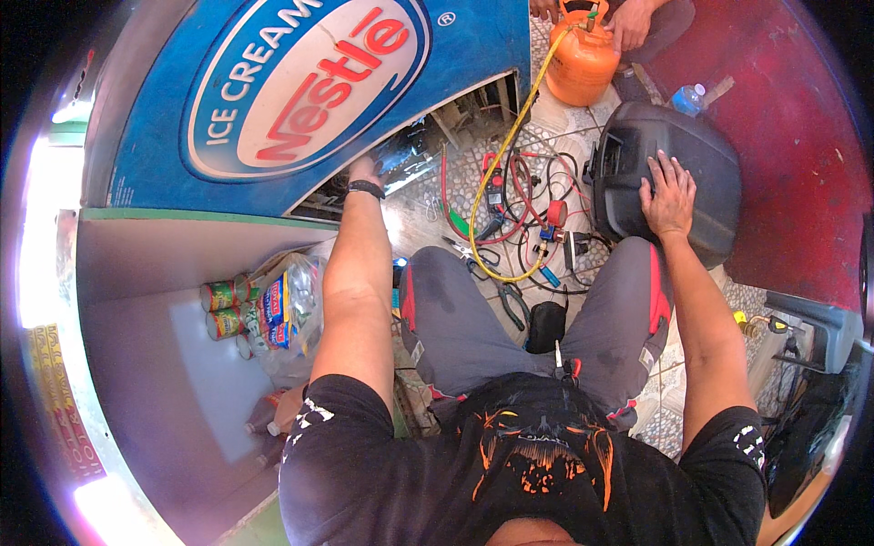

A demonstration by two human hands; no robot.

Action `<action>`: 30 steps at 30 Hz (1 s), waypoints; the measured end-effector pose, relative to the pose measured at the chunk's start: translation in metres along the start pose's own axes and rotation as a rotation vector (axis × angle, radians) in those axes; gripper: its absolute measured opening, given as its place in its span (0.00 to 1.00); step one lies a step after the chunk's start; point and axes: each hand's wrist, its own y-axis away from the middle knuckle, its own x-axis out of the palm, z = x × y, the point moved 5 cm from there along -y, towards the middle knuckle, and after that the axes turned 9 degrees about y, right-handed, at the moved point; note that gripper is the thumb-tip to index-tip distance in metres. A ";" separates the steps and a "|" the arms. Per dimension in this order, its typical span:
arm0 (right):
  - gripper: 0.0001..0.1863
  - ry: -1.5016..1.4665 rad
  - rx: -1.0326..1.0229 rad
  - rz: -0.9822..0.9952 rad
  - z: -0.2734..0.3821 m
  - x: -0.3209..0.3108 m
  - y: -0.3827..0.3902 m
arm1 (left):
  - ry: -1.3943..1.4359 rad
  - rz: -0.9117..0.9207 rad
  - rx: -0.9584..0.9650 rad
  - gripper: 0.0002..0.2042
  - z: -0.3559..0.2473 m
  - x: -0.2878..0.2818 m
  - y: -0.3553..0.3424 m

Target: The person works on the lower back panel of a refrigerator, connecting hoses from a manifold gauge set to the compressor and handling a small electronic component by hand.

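My left arm stretches forward to the low opening [319, 206] in the blue ice cream freezer [164, 155]. At its edge is my left hand [365, 170], with a dark band on the wrist; its fingers are hidden in glare and shadow. My right hand [671, 195] lies flat with spread fingers on a black plastic case [715, 177]. Between my knees and the freezer, a manifold gauge [556, 214] with a red dial lies on the floor. From it a yellow hose [480, 196] runs up to an orange gas cylinder [580, 68].
Another person's hand [630, 25] touches the cylinder. Red clamp meter [495, 189], pliers [513, 305] and tangled cables lie on the tiles. Cans [224, 324] and plastic bags [305, 300] stand on a shelf at left. A blue-capped bottle [689, 98] is beyond the case, beside a red panel [783, 146].
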 end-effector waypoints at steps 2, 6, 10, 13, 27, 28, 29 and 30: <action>0.24 -0.006 0.003 0.000 0.000 0.000 0.000 | 0.006 -0.005 -0.005 0.19 0.002 0.001 -0.001; 0.24 -0.002 0.005 0.020 0.001 -0.001 -0.001 | 0.019 -0.015 -0.028 0.19 0.001 -0.002 -0.006; 0.24 -0.012 0.004 0.017 0.003 -0.001 -0.002 | 0.017 -0.019 -0.064 0.19 -0.003 -0.005 -0.007; 0.24 0.011 0.010 0.009 -0.004 0.001 0.001 | -0.019 0.020 -0.078 0.20 0.001 0.009 0.003; 0.24 0.009 0.004 -0.001 0.001 0.000 -0.001 | 0.018 0.007 -0.045 0.19 -0.005 -0.001 0.010; 0.24 0.006 0.004 0.000 0.002 0.001 -0.001 | 0.026 0.009 -0.044 0.19 -0.005 -0.003 0.010; 0.24 0.007 0.005 0.003 0.002 0.001 -0.001 | 0.033 0.015 -0.052 0.20 -0.004 -0.001 0.012; 0.24 0.007 0.006 0.007 0.001 0.001 -0.001 | 0.040 0.020 -0.060 0.21 -0.004 0.001 0.013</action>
